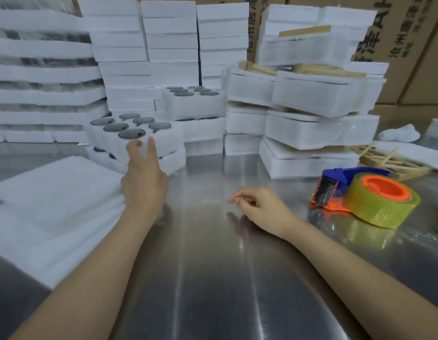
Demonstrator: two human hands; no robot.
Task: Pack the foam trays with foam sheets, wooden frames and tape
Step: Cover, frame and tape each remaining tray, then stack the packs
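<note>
One tip: left hand [144,180], grip wide at the centre-left foam tray [169,141], should clamp its sides; right hand [262,207] idles, loosely curled, empty.

This is a packing station in a warehouse or factory stockroom. A brushed steel worktable [213,266] fills the foreground from 6 o'clock up to the centre. White foam trays [124,69] rise in tall stacks from 9 to 12 o'clock, and some show round, dark-filled pockets. At 1 to 2 o'clock lie bundles [320,128] wrapped in clear film, with wooden frames [394,165] at 3 o'clock. Brown cartons [409,69] printed with characters wall off the back at 1 to 2 o'clock. A tape dispenser [365,195] lies on the table at 3 o'clock, and foam sheets [53,204] are piled at 9.
</note>
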